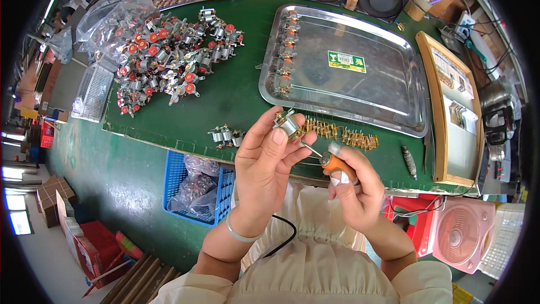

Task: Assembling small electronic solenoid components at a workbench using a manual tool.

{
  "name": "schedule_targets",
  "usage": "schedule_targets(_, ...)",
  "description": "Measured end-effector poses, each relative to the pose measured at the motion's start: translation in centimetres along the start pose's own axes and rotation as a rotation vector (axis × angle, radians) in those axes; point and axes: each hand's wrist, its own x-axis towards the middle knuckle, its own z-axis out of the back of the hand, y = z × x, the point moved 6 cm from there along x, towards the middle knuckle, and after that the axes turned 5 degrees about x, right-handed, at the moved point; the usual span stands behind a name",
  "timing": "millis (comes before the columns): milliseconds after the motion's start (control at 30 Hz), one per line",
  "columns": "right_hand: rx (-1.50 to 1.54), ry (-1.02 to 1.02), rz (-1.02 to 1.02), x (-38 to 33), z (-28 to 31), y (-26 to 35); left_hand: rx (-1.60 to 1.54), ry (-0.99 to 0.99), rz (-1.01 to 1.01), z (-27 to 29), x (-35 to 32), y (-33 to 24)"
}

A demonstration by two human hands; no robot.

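Observation:
A small silver motor with brass-coloured fittings is pinched between the thumb and fingers of my left hand. My right hand grips the orange handle of a screwdriver. Its metal shaft points up and left, and the tip reaches the motor's lower side; the exact contact is hidden by my fingers. Just beyond my hands, several brass brackets lie in a row along the front of a metal tray. A few loose motors lie on the green table left of my left hand.
A big heap of motors with red parts covers the table's left side, beside a clear plastic bag. A column of motors lines the tray's left edge. A wooden-framed case stands right; a blue crate sits below the table edge.

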Motion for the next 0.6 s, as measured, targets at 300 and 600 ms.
schedule_targets(300, 0.957, -0.010, -0.843, -1.3, -2.0, -3.0, 0.169, -0.007, -0.221, 0.2, -0.2, -0.7)
schedule_targets(600, 0.426, -0.059, -0.414, -0.4, -1.1, -2.4, 0.132, -0.026, -0.284, 0.1, -0.6, -1.0)
